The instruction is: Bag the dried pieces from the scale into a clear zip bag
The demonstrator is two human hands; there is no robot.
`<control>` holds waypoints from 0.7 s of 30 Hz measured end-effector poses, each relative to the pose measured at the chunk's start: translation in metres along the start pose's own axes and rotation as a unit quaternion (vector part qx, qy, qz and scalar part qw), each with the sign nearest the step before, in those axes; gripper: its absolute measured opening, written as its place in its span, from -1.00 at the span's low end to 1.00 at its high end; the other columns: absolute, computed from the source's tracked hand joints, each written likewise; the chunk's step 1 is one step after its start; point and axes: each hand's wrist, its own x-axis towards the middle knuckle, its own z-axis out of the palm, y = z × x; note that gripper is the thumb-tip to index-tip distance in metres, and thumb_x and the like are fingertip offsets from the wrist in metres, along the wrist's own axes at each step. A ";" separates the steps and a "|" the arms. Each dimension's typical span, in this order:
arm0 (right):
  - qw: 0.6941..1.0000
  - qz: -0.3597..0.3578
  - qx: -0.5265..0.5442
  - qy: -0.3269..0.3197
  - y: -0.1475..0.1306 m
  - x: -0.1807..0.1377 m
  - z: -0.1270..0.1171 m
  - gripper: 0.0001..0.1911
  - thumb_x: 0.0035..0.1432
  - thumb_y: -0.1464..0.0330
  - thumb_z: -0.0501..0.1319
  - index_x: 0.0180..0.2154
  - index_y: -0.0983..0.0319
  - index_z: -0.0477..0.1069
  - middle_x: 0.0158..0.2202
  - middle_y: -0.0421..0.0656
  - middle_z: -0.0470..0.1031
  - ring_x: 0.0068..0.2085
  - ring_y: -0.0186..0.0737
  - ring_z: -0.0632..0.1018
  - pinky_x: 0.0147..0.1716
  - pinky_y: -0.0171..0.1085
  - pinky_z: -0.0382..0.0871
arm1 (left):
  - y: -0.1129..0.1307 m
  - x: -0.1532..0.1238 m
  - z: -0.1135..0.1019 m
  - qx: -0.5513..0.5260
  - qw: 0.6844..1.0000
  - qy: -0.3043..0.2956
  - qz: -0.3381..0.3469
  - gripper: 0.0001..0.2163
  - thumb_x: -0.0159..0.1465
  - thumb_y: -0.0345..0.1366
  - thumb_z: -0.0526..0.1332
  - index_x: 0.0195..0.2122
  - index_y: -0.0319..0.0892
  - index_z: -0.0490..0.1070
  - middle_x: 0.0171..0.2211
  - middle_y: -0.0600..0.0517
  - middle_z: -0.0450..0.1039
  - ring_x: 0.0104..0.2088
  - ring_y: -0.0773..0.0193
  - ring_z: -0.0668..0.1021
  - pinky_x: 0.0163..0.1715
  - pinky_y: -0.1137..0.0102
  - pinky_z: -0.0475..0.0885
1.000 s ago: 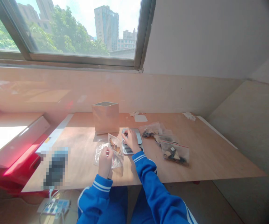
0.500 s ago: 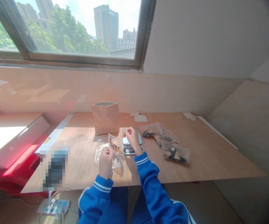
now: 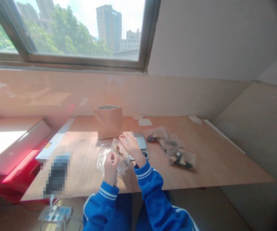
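Observation:
My left hand (image 3: 110, 166) is closed on the near edge of a small clear plastic bag (image 3: 118, 153) with brown pieces inside, holding it up off the wooden table (image 3: 215, 160). My right hand (image 3: 129, 145) hovers at the bag's open top with its fingers pinched together; what they hold is too small to make out. Right behind that hand, a small digital kitchen scale (image 3: 139, 142) rests on the table. More empty clear bags (image 3: 101, 158) lie under the held bag.
An open brown paper bag (image 3: 108, 121) stands behind the scale. Three filled clear bags (image 3: 180, 157) lie to the right of the scale. Paper scraps (image 3: 144, 122) lie near the wall. A blurred dark object (image 3: 56, 175) sits at the left front edge.
My right hand has left the scale's platform, lifted something small and moved left to the mouth of the bag. My left hand has raised the bag slightly.

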 end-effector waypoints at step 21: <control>0.957 0.046 0.258 0.122 0.017 -0.071 -0.026 -0.65 0.29 0.15 0.07 -0.26 0.21 0.53 -0.26 -0.12 0.60 -0.18 -0.17 0.57 -0.14 -0.26 0.41 | 0.014 -0.006 0.012 -0.116 0.993 0.014 -0.004 -0.72 0.23 -0.05 0.12 -0.40 -0.17 0.32 -0.37 0.03 0.36 -0.30 0.26 0.47 -0.19 0.31 0.44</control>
